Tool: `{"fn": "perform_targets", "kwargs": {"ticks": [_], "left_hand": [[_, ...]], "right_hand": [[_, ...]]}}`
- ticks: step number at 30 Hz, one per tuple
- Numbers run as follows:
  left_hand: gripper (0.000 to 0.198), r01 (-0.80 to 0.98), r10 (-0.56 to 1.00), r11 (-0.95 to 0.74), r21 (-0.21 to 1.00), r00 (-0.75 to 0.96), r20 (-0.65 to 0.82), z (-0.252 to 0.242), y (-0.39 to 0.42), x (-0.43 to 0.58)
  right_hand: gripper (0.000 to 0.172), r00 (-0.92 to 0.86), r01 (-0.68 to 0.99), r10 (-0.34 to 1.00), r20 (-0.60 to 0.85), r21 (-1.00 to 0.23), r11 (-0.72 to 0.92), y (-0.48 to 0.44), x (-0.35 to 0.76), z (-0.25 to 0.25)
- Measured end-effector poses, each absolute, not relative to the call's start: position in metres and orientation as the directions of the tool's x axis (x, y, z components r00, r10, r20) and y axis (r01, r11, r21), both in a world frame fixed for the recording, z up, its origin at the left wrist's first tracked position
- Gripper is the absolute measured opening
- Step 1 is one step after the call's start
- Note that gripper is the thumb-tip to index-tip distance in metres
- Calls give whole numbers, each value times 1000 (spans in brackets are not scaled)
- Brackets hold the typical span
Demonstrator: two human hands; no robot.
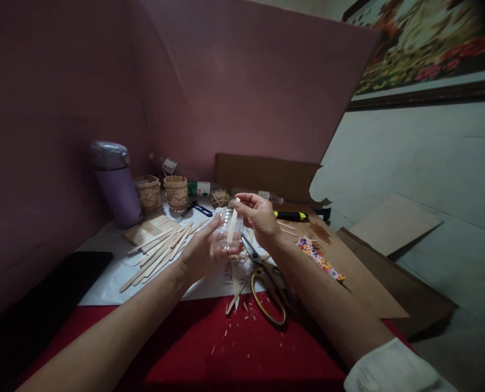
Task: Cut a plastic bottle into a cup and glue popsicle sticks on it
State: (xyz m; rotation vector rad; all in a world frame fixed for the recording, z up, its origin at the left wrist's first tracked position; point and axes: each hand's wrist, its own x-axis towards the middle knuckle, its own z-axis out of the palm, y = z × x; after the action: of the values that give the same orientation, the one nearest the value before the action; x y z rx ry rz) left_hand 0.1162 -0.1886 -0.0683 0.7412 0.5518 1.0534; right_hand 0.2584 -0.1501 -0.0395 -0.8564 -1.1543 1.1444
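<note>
My left hand [204, 245] is wrapped round a clear, ribbed plastic bottle piece [223, 224] from its left side and below. In my right hand [259, 215] a pale wooden craft stick [233, 226] is pinched near its top end, between thumb and fingers. The stick slants down across the front of the bottle piece; whether it touches the plastic I cannot tell. Just below my right hand lie large scissors [262, 267] with dark gold handles. A loose pile of craft sticks [156, 258] is spread left of my left hand.
A purple flask [117, 185], two carved-looking cups [176, 193] and a ball of twine [220, 197] stand along the back. A blue cutter [202, 210], a yellow-black tool [291, 216] and a flowered object [320, 258] lie around. Wood scraps litter the red cloth [193, 348].
</note>
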Motion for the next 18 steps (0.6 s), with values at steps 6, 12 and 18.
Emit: {"fn": "perform_targets", "kwargs": {"ticks": [6,12,18], "left_hand": [[27,-558,915,299,774,397,-68,-68,-189,118],[25,-566,918,298,768,391,-68,-68,-188,118],[27,-581,910,298,757,414,-41,-70,-187,118]], "right_hand": [[41,12,-231,972,236,-945,232,-150,259,-40],[43,6,-247,972,234,-942,228,-149,259,-41],[40,0,-237,972,233,-945,227,-147,259,-42]]}}
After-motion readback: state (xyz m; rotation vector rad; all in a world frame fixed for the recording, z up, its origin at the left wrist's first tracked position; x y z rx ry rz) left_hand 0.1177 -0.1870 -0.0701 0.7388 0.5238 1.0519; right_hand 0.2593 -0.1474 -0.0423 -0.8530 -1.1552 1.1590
